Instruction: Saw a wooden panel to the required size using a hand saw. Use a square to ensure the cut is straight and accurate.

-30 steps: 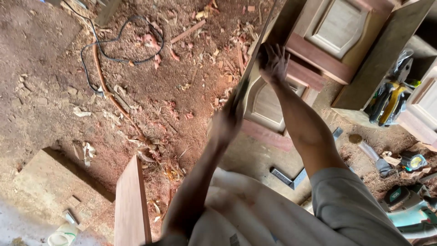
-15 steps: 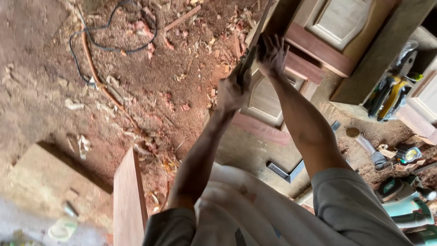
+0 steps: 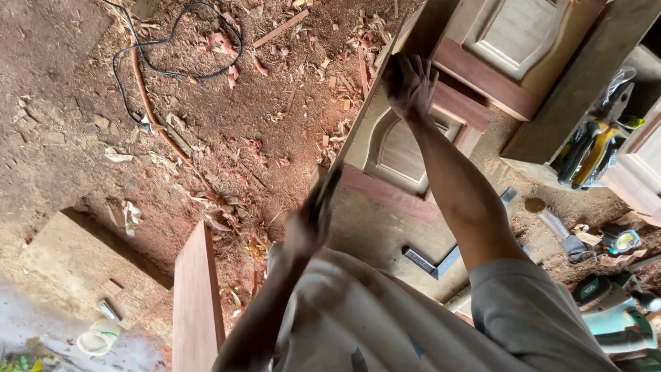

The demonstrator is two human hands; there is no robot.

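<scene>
Your right hand lies spread open, palm down, on the far edge of the panelled door, which lies flat on the bench. Your left hand is nearer you, at the same left edge of the door, seemingly closed on something thin and dark; blur hides what it is, so I cannot tell its grip for sure. The door's edge runs away from you, up and to the right, and both hands sit along it, left near, right far. A steel square lies on the bench just right of your left arm.
</scene>
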